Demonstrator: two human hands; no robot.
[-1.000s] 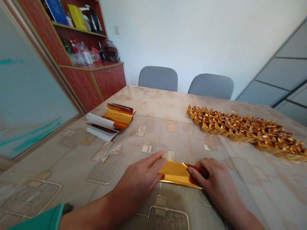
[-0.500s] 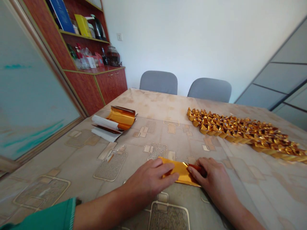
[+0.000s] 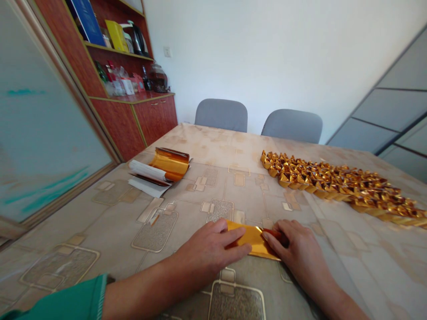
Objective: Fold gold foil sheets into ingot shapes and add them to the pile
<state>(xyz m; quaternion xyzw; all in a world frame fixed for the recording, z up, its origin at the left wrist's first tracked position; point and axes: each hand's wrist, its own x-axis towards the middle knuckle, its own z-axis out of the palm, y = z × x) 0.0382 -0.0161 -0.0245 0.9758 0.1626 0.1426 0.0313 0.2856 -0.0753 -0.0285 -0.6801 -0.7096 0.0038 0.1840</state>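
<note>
The left hand lies flat and open, fingers extended and resting across the left part of a gold foil strip; it presses from above rather than clenching; the right hand is closed on the strip's right end, its fingertips and thumb pinching the edge, where a red reverse side shows; the strip lies flat on the table between the two hands, slanting slightly down to the right, its middle uncovered and its lower corner jutting out just beyond the right hand's fingertips; a green sleeve covers the left forearm at the lower left; the table has a beige patterned cover with rounded-rectangle motifs; up the table to the left, a curled stack of gold foil sheets sits with white paper sheets under and against it, well apart from both hands; to the right, a long band of folded gold foil ingots runs diagonally across the tabletop, also apart from the hands; two grey chairs stand at the far edge; a red wooden cabinet with shelves of assorted items stands beyond the left corner.
</note>
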